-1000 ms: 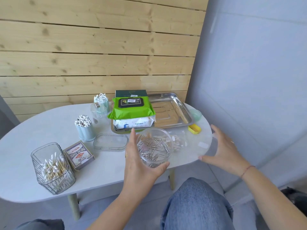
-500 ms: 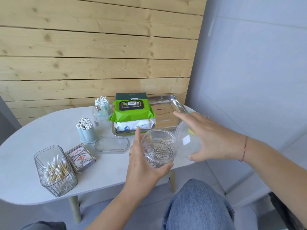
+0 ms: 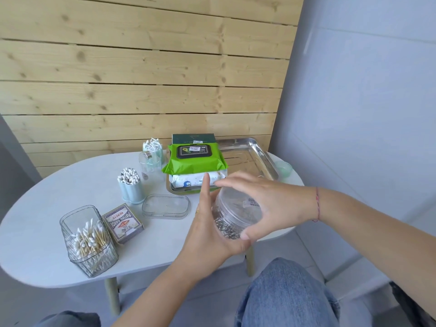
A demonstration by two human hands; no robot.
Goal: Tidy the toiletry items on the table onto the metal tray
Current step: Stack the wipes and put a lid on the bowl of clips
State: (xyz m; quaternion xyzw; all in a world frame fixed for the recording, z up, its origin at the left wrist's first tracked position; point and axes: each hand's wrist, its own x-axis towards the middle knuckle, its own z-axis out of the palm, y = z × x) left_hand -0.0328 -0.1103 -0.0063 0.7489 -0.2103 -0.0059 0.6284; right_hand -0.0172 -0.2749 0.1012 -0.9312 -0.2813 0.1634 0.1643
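Observation:
My left hand [image 3: 207,234] grips a clear round jar [image 3: 227,228] of metal hairpins above the table's front edge. My right hand [image 3: 262,199] holds the clear lid [image 3: 238,210] down on the jar's mouth, fingers spread over it. Behind them the metal tray [image 3: 257,153] sits at the back right of the table. A green wipes pack [image 3: 194,160], a white wipes pack [image 3: 188,181] and a dark green box [image 3: 193,138] lie stacked on the tray's left half.
On the white oval table [image 3: 47,194] stand a ribbed clear box of cotton swabs [image 3: 88,241], a card pack [image 3: 122,224], a flat clear lidded box [image 3: 166,206], a pale blue swab cup [image 3: 131,186] and clear swab tubes [image 3: 152,159]. A small green dish [image 3: 284,168] sits right of the tray.
My right hand picked up the clear lid from the table's right side and brought it left onto the jar, which my left hand kept holding.

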